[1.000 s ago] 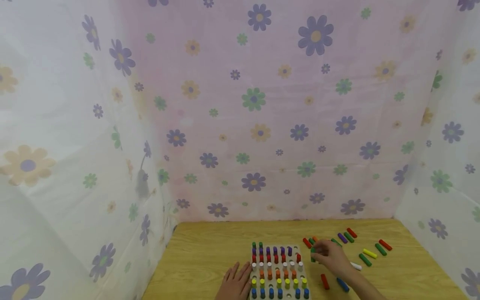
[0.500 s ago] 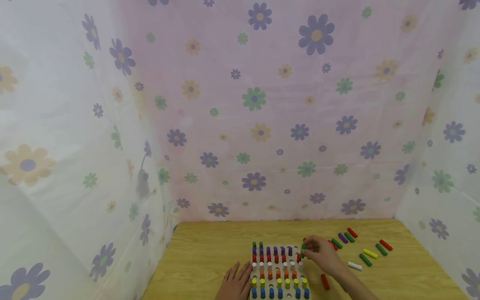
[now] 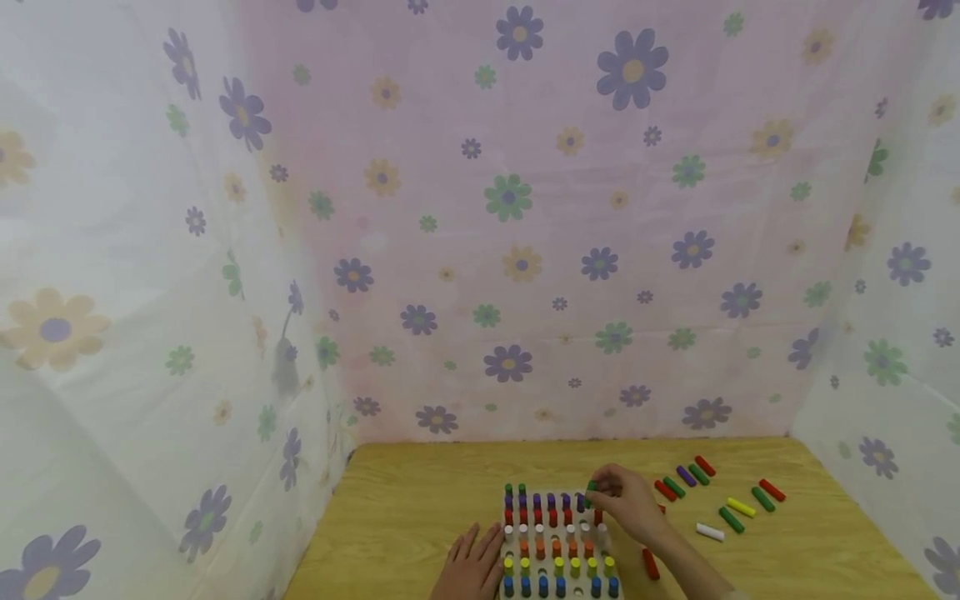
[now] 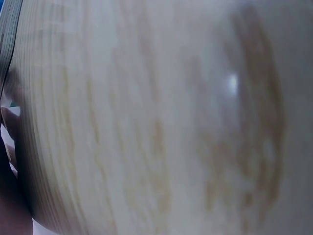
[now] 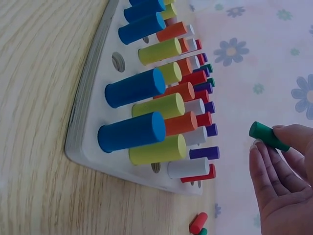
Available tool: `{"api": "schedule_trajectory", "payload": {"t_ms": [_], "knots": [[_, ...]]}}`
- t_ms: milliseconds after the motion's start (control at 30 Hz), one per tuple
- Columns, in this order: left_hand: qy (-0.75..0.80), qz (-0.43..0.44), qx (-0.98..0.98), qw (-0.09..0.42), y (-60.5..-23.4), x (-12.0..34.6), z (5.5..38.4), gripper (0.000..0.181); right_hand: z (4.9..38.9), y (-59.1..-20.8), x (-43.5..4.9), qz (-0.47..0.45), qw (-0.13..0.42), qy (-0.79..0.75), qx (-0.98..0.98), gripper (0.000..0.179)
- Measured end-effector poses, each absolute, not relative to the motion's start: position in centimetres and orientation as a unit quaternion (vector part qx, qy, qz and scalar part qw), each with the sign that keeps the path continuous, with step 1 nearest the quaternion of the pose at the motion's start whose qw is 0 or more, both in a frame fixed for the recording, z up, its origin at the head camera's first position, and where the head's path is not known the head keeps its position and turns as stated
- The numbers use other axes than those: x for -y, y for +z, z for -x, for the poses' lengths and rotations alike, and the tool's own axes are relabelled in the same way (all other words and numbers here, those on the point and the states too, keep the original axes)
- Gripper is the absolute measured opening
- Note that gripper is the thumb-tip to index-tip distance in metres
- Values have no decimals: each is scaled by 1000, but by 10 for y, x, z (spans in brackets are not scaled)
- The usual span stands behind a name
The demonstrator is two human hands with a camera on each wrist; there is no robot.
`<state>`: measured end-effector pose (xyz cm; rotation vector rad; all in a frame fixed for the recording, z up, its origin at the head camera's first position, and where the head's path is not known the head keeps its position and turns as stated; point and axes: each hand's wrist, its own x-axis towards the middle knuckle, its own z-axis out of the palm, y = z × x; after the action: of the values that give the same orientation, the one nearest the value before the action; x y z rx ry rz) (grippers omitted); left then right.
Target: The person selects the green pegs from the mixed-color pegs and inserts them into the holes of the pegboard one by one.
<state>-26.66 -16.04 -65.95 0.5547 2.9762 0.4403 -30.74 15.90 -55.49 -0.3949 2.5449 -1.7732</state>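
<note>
Right hand [image 3: 624,502] shifted leftward; table [image 3: 420,492] seemingly wooden, walls [image 3: 555,208] flowered.

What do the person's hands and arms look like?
The left hand and right hand are bare, five-fingered and ungloved. The right forearm looks bare down to a pale edge, maybe a sleeve. I can't make out the left arm.

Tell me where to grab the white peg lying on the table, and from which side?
Pinch the white peg at its middle, across its long sides, probably best coming from above. It is a slim rod lying flat on the table, with no other peg touching it, so finger and thumb should have room on both sides.
</note>
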Motion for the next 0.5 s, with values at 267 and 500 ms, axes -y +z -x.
{"api": "schedule_trajectory", "payload": {"t_ms": [267, 500], "knots": [[137, -183, -973, 28, -659, 161, 265, 61, 320, -563, -143, 110, -2, -580, -807, 23], [137, -185, -973, 23, -659, 161, 266, 61, 325, -567, -130, 111, -19, -572, -813, 18]]}}
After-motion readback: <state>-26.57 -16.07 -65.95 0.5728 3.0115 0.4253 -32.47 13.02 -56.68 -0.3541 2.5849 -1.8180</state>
